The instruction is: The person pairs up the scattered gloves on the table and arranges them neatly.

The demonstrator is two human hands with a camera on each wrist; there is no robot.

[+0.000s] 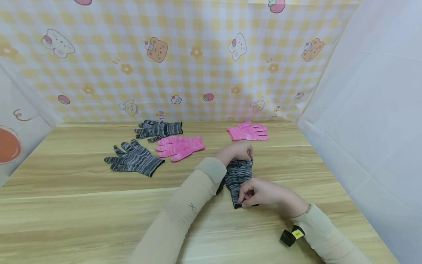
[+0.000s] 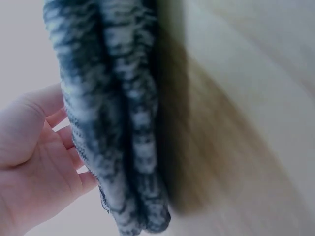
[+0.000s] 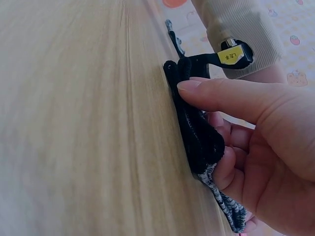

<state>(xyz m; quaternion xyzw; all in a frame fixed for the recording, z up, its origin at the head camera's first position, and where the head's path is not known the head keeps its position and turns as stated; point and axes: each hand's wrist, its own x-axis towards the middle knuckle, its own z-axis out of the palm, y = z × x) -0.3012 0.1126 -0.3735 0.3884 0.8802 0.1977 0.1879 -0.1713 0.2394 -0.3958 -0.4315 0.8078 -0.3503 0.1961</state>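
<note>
A black-and-grey knit glove (image 1: 238,176) lies on the table with its cuff toward me. At its far, finger end, my left hand (image 1: 240,151) holds the knit with bent fingers. The left wrist view shows this hand (image 2: 44,152) against one side of the glove (image 2: 98,108), its fingertips hidden behind the fabric. My right hand (image 1: 263,192) pinches the near cuff. Close up in the right wrist view, the thumb of that hand (image 3: 266,142) lies on the black cuff (image 3: 192,128), which shows more than one layer, with the other fingers curled beneath.
To the left lie two more black-and-grey gloves, one nearer (image 1: 135,159) and one farther (image 1: 159,129), beside a pink glove (image 1: 179,146). Another pink glove (image 1: 248,131) lies at the back, beyond my left hand. A checked cloth (image 1: 197,73) hangs behind the wooden table (image 1: 82,220).
</note>
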